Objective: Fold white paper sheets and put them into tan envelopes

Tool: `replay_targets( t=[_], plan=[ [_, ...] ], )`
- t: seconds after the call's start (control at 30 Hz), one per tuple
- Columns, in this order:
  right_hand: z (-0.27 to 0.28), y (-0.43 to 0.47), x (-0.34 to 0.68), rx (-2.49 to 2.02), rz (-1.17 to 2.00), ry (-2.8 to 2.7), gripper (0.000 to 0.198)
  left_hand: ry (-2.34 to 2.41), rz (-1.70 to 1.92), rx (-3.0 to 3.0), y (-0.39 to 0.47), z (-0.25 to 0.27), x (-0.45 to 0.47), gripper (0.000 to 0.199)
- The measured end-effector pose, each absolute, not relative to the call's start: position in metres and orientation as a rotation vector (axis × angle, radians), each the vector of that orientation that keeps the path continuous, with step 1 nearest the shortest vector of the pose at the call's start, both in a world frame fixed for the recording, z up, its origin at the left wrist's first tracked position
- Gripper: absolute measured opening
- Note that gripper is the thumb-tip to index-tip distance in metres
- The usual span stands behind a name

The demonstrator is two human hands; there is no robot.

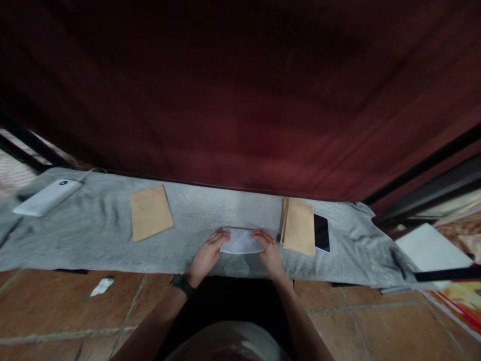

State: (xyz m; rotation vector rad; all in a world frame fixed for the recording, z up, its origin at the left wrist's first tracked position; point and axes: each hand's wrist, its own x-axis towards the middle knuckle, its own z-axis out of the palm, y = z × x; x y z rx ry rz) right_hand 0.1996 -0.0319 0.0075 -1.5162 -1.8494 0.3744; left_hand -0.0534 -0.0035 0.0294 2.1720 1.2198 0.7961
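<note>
A folded sheet of white paper [242,241] lies across the grey cloth in front of me, gripped at both ends. My left hand [211,249], with a dark watch on its wrist, closes on the paper's left end. On the right end, my right hand [267,245] holds on with the thumb and fingers over the edge. A stack of brown envelopes [299,225] rests just right of my right hand, partly covering a dark-screened phone [322,233]. One more brown envelope [151,214] lies alone to the left.
The grey cloth [101,235] covers a long, narrow surface. A white device with a cable [48,197] sits at its left end. Behind stands a dark red panel [240,125]. Beyond the right end is a white flat object [432,248]. White scrap [102,287] lies on the tiled floor.
</note>
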Motion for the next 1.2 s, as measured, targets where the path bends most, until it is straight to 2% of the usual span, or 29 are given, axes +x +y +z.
replay_targets(
  t=[0.17,0.37,0.6,0.87,1.03,1.2],
  plan=[
    [0.003,-0.048,0.209,-1.573,0.236,-2.069,0.060,1.243,0.509,2.410,-0.017,0.005,-0.059,0.073],
    [0.008,-0.044,0.168,-1.570,0.225,-2.042,0.045,1.225,0.390,2.547,-0.025,0.001,-0.055,0.079],
    [-0.003,-0.052,0.129,-1.641,0.150,-2.245,0.053,1.246,0.173,2.526,-0.033,0.022,-0.038,0.087],
    [-0.011,-0.052,0.144,-1.782,-0.013,-2.166,0.052,1.389,0.296,2.565,-0.035,0.012,-0.022,0.071],
    [-0.017,-0.057,0.162,-1.845,-0.114,-2.061,0.056,1.512,0.416,2.571,-0.042,0.003,-0.046,0.072],
    [-0.020,-0.062,0.171,-1.830,-0.146,-2.036,0.057,1.565,0.627,2.271,-0.040,0.003,-0.054,0.052]
  ],
)
